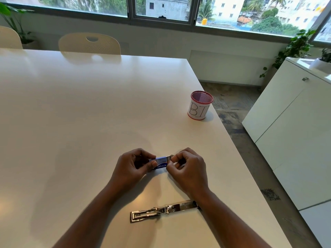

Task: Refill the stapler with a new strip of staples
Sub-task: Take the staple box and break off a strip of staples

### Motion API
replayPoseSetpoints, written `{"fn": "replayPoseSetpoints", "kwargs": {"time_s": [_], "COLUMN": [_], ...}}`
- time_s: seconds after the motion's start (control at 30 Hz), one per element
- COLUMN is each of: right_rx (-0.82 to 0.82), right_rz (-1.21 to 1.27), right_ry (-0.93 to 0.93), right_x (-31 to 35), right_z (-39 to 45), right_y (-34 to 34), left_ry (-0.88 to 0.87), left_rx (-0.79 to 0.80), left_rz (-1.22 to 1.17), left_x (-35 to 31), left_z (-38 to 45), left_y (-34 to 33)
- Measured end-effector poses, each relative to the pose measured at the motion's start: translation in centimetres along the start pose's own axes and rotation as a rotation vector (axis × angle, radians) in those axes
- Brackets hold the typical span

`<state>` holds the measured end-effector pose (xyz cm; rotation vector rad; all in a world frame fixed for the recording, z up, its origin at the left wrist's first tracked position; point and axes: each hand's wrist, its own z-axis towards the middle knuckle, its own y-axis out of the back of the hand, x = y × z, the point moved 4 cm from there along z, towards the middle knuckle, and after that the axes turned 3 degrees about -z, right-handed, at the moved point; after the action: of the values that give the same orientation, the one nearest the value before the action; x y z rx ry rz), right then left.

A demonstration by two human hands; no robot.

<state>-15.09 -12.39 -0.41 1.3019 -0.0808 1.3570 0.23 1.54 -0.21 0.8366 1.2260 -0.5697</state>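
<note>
Stapler [163,210] lies opened flat on the white bench [89,113], near the person's forearms. Beyond it, the left hand [133,167] and right hand [188,167] together pinch a small blue staple box [161,162].

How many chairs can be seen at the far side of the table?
2. One cream chair with a handle slot stands at the table's far edge, centre-left; a second chair shows partly at the far left, cut off by the frame. Others may be out of view.
</note>
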Motion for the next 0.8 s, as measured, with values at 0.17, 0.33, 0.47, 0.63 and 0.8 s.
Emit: {"fn": "replayPoseSetpoints", "kwargs": {"time_s": [0.17,0.33,0.47,0.63,0.8], "right_rx": [0.003,0.015,0.004,-0.009,-0.019], "right_rz": [0.077,0.120,0.112,0.095,0.100], "right_ry": [0.019,0.099,0.079,0.077,0.088], "right_x": [0.02,0.34,0.16,0.13,0.20], "right_z": [-0.02,-0.15,-0.12,-0.11,-0.03], "right_y": [0.06,0.17,0.14,0.19,0.25], "left_ry": [0.005,0.017,0.015,0.019,0.031], "left_rx": [0.004,0.007,0.019,0.013,0.000], "left_rz": [-0.025,-0.042,-0.024,-0.028,-0.059], "left_x": [-0.05,-0.05,-0.03,-0.15,-0.31], "left_z": [0.02,0.07,0.07,0.03,0.10], "left_y": [-0.03,0.10,-0.02,-0.01,0.04]}}
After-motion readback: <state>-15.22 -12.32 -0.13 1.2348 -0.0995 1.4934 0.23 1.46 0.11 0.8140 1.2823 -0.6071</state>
